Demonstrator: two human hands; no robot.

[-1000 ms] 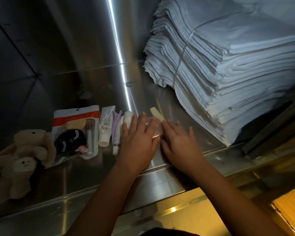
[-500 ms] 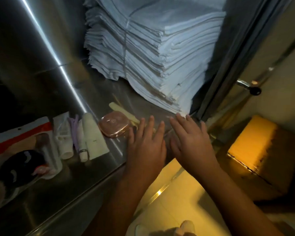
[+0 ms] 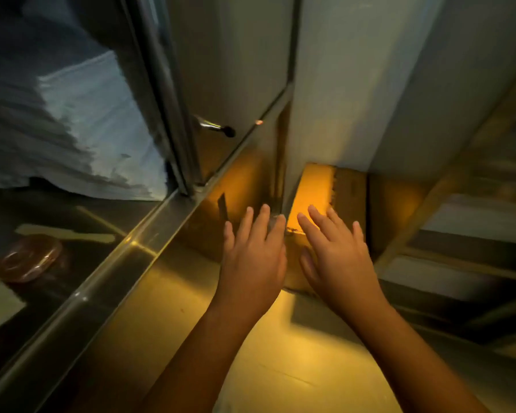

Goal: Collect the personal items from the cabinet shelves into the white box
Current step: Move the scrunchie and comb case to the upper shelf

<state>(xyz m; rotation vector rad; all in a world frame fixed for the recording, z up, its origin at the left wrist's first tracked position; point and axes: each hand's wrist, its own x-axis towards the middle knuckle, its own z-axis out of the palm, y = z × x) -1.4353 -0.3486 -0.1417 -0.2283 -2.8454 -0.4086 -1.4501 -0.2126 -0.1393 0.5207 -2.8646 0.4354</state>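
Observation:
My left hand (image 3: 252, 254) and my right hand (image 3: 337, 251) hover side by side in front of the cabinet, past the shelf edge, fingers straight and spread, holding nothing. Left behind on the steel shelf (image 3: 81, 299) are a round pinkish-brown compact (image 3: 30, 257) and a pale flat stick (image 3: 66, 234) just behind it. Below my hands a cardboard box (image 3: 319, 192) glows yellow on the floor. No white box is in view.
A tall stack of folded white cloth (image 3: 72, 132) fills the back of the shelf. The cabinet door (image 3: 230, 70) with its metal handle (image 3: 215, 126) stands open to the right. A wooden frame (image 3: 447, 234) lies at the right.
Both hands have drawn back off the shelf and swung right, out past its edge. The view has turned right too, so the tubes, packet and plush toy have left the frame.

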